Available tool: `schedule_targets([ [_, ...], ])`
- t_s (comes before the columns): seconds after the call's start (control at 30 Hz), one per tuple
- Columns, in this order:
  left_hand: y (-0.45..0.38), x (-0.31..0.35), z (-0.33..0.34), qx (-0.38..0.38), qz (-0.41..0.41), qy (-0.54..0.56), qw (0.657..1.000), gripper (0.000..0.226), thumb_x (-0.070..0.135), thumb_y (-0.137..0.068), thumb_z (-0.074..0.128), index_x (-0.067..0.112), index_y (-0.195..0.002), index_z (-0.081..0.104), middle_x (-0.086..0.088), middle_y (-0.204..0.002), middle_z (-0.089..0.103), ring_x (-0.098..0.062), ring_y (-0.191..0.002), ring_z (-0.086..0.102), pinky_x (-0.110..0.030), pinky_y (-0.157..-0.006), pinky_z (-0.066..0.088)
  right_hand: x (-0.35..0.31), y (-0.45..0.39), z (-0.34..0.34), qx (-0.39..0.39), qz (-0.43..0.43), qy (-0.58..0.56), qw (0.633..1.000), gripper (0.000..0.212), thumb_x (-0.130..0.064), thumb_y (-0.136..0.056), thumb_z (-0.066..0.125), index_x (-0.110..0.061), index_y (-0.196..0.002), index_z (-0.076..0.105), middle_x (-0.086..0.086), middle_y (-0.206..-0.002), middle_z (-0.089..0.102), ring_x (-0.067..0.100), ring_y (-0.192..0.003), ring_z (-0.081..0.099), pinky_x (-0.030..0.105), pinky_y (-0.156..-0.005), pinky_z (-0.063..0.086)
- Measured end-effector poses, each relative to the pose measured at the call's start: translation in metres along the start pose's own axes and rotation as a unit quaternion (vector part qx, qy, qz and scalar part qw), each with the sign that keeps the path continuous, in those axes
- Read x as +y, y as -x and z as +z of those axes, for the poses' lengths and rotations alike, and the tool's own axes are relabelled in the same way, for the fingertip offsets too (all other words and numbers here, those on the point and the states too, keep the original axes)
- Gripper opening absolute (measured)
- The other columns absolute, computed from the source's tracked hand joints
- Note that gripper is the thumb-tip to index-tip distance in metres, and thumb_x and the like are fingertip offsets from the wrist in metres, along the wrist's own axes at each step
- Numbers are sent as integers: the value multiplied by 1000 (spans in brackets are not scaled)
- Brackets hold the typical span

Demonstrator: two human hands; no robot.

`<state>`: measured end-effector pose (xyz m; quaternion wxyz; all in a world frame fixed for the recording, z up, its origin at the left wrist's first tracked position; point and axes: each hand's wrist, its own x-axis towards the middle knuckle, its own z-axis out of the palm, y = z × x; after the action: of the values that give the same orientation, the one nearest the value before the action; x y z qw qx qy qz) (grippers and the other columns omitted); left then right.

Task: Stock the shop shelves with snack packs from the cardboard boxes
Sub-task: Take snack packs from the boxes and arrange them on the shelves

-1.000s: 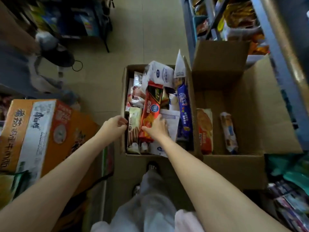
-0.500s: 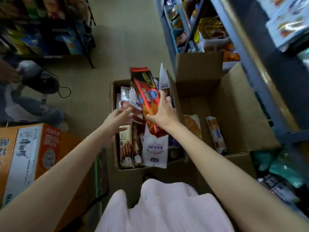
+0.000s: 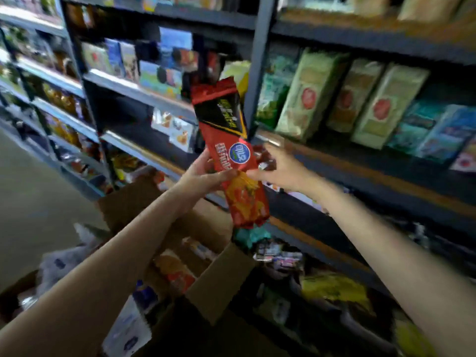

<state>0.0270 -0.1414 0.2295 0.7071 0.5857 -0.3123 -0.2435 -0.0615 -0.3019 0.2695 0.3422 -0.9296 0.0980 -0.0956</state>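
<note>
I hold a long red snack pack, with a black band and a round blue logo, upright in front of the dark metal shelves. My left hand is shut around its middle from the left. My right hand is at the pack's right edge with fingers spread; only the thumb tip seems to touch it. Below my arms stands an open cardboard box holding a few snack packs. A second box at the lower left holds white and blue packs.
Green and pale bags and teal packs stand on the shelf to the right. Boxed snacks fill the left bay. Yellow bags lie on the bottom shelf. Bare floor is at the left.
The red pack came up out of the box to shelf height. It passed from my right hand into my left, and the view swung from the boxes to the shelves.
</note>
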Motion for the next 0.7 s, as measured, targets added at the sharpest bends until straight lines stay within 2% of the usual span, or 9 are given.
schedule_targets([
  [0.07,-19,24,52,-83,33,-28,996,40,-5,-81,61,17,-113,50,1,-96,65,-7,-78,65,-23,-67,56,16,34,-55,79,37,-54,995,78,-40,-74,76,-3,-133,41,3,-128,54,15,-113,53,35,-96,47],
  [0.13,-36,47,106,-142,75,-56,985,43,-6,-78,64,17,-112,51,3,-98,65,-7,-80,64,-22,-65,55,26,73,-103,131,54,-57,988,56,-28,-80,73,-8,-124,45,-6,-121,54,7,-109,52,14,-93,44],
  [0.17,-43,61,135,-163,103,-71,979,43,-5,-77,66,18,-110,52,4,-97,65,-6,-81,64,-22,-67,54,27,93,-127,162,53,-52,984,61,-27,-80,73,-7,-130,44,-7,-123,53,7,-112,51,11,-93,42],
  [0.23,-54,92,196,-197,162,-86,963,44,-4,-75,70,16,-109,51,5,-95,64,-1,-80,62,-20,-73,53,28,131,-176,242,44,-8,969,71,-28,-81,72,-7,-139,38,-2,-132,49,12,-122,47,20,-103,37],
  [0.37,-66,154,318,-241,294,-55,923,55,15,-67,78,20,-114,49,3,-102,61,-4,-88,60,-23,-81,52,16,205,-281,399,8,94,912,61,-17,-89,64,-9,-141,33,-16,-117,48,4,-115,43,6,-87,27],
  [0.47,-77,185,399,-250,352,-51,900,53,0,-77,70,18,-116,40,-3,-102,52,-14,-80,55,-25,-74,50,18,250,-354,481,-38,201,852,52,-15,-87,64,-6,-133,40,-7,-114,50,8,-108,49,16,-91,37],
  [0.57,-97,197,464,-231,388,-92,887,43,-3,-83,61,14,-116,41,-7,-105,49,-20,-81,47,-13,-56,46,40,283,-423,525,-48,296,797,55,-26,-80,59,-5,-129,43,5,-118,57,17,-110,53,25,-91,37],
  [0.63,-113,198,499,-213,398,-120,884,41,-2,-84,55,9,-122,43,-6,-105,49,-18,-79,47,-11,-51,43,63,296,-462,531,-38,319,784,56,-27,-81,58,-7,-130,41,10,-123,58,23,-115,53,27,-90,37],
  [0.7,-124,198,528,-190,396,-139,887,41,1,-85,54,8,-124,46,-3,-104,51,-16,-81,49,-17,-62,45,89,300,-492,527,-16,308,792,53,-20,-87,62,-5,-132,40,11,-126,56,23,-116,52,23,-87,34],
])
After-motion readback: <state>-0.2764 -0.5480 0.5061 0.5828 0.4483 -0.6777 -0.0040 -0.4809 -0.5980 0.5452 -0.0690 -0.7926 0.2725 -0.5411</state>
